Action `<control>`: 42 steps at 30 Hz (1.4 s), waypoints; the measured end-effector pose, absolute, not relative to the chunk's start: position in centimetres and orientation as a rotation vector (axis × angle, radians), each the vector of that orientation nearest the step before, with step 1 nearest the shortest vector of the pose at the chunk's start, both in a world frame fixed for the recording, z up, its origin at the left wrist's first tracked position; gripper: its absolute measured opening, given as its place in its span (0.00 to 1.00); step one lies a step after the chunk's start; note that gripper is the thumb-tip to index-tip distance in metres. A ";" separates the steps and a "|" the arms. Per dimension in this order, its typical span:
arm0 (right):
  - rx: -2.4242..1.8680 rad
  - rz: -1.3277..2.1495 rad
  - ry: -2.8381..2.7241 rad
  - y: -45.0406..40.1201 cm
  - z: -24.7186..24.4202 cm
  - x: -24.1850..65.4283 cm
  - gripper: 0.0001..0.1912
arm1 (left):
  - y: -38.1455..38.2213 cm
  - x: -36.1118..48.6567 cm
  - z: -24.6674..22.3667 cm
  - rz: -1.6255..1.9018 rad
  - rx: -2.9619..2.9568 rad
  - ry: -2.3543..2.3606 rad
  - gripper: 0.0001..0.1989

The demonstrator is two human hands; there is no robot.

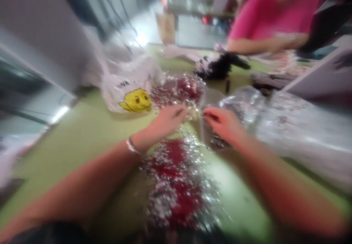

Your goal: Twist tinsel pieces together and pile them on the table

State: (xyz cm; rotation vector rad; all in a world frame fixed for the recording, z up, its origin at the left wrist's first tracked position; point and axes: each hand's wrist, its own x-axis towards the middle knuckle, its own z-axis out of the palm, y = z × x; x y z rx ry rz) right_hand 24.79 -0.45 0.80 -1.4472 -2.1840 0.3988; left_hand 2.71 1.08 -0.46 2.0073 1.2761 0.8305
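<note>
Silver and red tinsel-like material (181,185) runs along the green table in front of me. A second heap of it (187,88) lies just beyond my hands. My left hand (171,118), with a silvery band on its wrist, is closed in a pinch at the near edge of that heap. Opposite it, my right hand (224,123) also has its fingers pinched together, above a clear container or bag (220,141) with small shiny bits inside. Blur hides what either hand holds, if anything.
A white plastic bag (129,90) with a yellow cartoon face stands at the left. Clear plastic wrapping (302,130) spreads over the right. A black fluffy thing (220,66) lies farther back. Across the green table (90,126) a person in pink (275,17) rests their forearms.
</note>
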 end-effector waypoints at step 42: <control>-1.519 0.599 -2.366 -0.7 2.7 24.8 0.20 | 2.2 2.7 -2.0 0.422 2.593 1.472 0.08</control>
